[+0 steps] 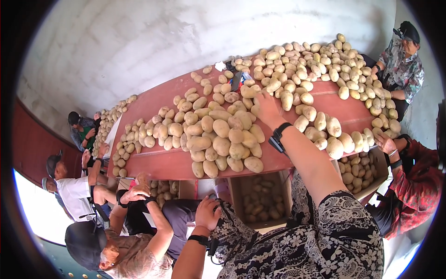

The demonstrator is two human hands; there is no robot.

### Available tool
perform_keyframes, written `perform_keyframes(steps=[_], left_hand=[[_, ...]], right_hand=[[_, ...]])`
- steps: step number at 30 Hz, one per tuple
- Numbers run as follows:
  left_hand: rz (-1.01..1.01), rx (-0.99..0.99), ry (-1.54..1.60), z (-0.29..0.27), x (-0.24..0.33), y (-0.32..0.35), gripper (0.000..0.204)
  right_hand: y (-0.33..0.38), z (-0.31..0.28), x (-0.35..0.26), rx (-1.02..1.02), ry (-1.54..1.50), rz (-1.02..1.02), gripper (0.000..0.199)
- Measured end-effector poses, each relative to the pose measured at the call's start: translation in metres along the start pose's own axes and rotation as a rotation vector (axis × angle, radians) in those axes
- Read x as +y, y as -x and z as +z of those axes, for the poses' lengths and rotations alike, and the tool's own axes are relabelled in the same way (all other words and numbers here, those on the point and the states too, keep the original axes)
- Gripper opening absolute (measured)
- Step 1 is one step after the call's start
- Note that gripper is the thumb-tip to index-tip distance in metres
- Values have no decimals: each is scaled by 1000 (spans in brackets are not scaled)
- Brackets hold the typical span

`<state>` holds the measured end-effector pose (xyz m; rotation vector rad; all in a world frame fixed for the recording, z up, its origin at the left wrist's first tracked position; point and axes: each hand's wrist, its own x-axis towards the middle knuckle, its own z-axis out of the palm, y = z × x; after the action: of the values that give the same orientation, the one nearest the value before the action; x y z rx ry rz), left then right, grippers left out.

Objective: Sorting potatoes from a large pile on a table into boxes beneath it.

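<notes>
Potatoes (pixel 221 145) lie heaped on a red table (pixel 144 163) in front of me. My right arm stretches across it. My right hand (pixel 268 108) is at the far side of the nearest heap, its fingertips against a potato (pixel 249 91). Its fingers are partly hidden, so I cannot make out whether they grip that potato. Below the table's front edge, my left hand (pixel 207 214) rests on my lap with fingers loosely bent and no potato in it. Each wrist wears a black band.
A box of potatoes (pixel 260 200) stands below the table edge, another box (pixel 360 169) to the right. A dark phone-like object (pixel 237 81) lies among the potatoes. Co-workers sit close at left (pixel 125 242) and right (pixel 413 190), others farther off. A pale wall (pixel 139 51) rises behind.
</notes>
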<state>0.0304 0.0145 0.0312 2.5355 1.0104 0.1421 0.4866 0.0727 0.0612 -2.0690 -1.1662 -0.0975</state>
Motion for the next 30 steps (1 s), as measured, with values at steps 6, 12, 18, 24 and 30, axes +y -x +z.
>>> perform_keyframes(steps=[6, 12, 18, 24, 30], left_hand=[[-10, 1, 32, 1, 3, -2, 29], [7, 22, 3, -2, 9, 1, 27], [32, 54, 5, -3, 7, -1, 28], [1, 61, 79, -6, -1, 0, 26], [5, 44, 89, -11, 0, -2, 26]], right_hand=[[-3, 20, -11, -200, -165, -42, 45], [-20, 17, 9, -362, -74, -112, 41], [-60, 32, 20, -177, -93, -22, 41], [-91, 68, 20, -213, -1, 50, 50], [-99, 66, 9, -226, 159, 186, 55]])
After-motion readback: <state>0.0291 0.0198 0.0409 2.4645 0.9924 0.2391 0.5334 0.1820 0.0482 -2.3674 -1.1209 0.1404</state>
